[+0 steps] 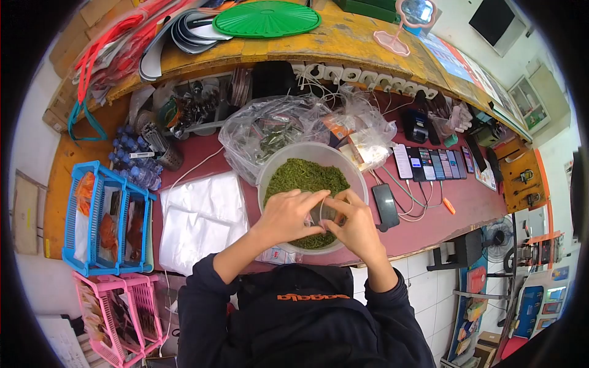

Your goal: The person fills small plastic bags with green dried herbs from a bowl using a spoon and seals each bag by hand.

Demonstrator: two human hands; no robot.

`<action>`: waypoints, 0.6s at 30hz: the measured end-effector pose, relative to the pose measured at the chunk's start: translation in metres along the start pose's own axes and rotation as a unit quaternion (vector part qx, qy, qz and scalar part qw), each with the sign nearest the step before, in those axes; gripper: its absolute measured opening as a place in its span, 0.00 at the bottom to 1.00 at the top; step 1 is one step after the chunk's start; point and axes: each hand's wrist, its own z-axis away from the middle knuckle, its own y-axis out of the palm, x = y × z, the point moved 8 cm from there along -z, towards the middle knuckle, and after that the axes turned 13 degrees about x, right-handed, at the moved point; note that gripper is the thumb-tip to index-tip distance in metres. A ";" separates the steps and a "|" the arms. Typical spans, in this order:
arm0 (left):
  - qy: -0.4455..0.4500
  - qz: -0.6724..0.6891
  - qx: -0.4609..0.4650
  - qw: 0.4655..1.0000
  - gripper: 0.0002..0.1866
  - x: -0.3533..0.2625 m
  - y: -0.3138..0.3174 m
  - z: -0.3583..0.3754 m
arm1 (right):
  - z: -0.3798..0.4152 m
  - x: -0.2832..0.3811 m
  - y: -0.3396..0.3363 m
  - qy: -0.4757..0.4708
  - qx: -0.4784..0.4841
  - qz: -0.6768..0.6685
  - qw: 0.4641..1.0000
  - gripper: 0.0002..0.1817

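A white plastic tub [359,178] on the reddish tabletop holds a heap of finely shredded green leaf-like material [304,175]. Over the near side of this heap, my left hand [283,216] and my right hand [356,230] face each other, fingertips nearly meeting. Between them is a small clear plastic bag [323,213], its edge pinched by the thumbs and fingers of both hands. The lower part of the bag is partly hidden by my fingers.
White plastic bags [202,214] lie left of the tub, beside a blue basket [113,267]. Behind it sits a large clear plastic bag [236,138]. Several phones [437,164] and a dark phone [385,207] with cables lie to the right. A green lid [267,18] rests on the upper shelf.
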 end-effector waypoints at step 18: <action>-0.125 0.087 -0.122 0.981 0.34 0.064 -0.051 0.031 | -0.050 -0.062 0.066 0.029 0.038 0.389 0.920 0.05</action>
